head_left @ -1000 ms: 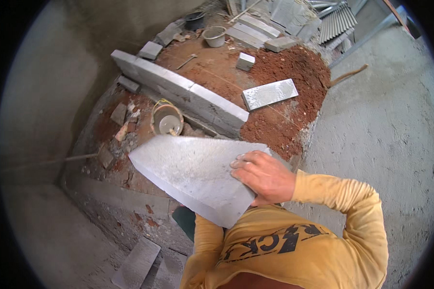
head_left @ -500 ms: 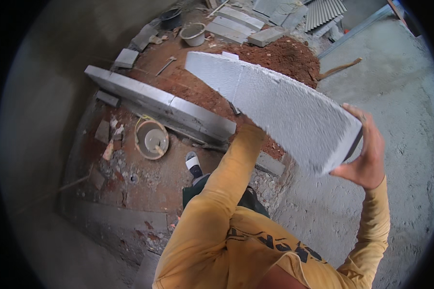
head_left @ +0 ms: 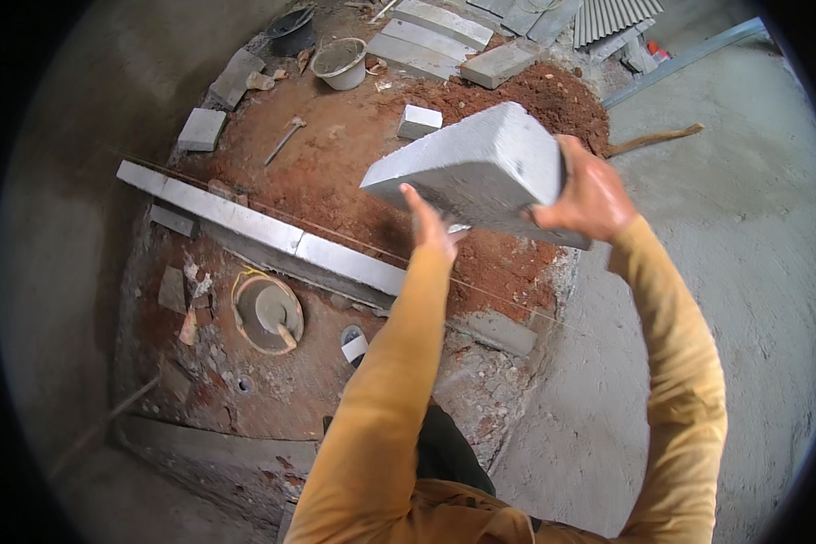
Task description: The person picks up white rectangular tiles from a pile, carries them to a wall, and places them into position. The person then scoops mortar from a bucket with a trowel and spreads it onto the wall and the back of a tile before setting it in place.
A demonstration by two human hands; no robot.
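Observation:
A pale grey aerated concrete block (head_left: pixel 467 163) is held tilted in the air over the red soil. My right hand (head_left: pixel 594 195) grips its right end, thumb on the near side and fingers behind. At the lower left of the block is my left hand (head_left: pixel 431 227), its thumb against the near face and its other fingers mostly hidden underneath. A small shiny metal piece (head_left: pixel 460 228) shows beside the left fingers; I cannot make out what it is. Left of my hands runs a low row of laid blocks (head_left: pixel 236 213), with a thin string stretched along it.
A bucket of wet mortar (head_left: pixel 267 313) with a tool in it stands on the near side of the row. Beyond lie a hammer-like tool (head_left: pixel 286 140), a grey bucket (head_left: pixel 340 63), stacked blocks (head_left: pixel 417 50) and a soil mound (head_left: pixel 553 100). Rough concrete floor (head_left: pixel 662 299) spreads right.
The block has turned from its broad face toward me to a tilted, edge-on pose, moving left with my right hand. My left hand, hidden behind it before, now shows.

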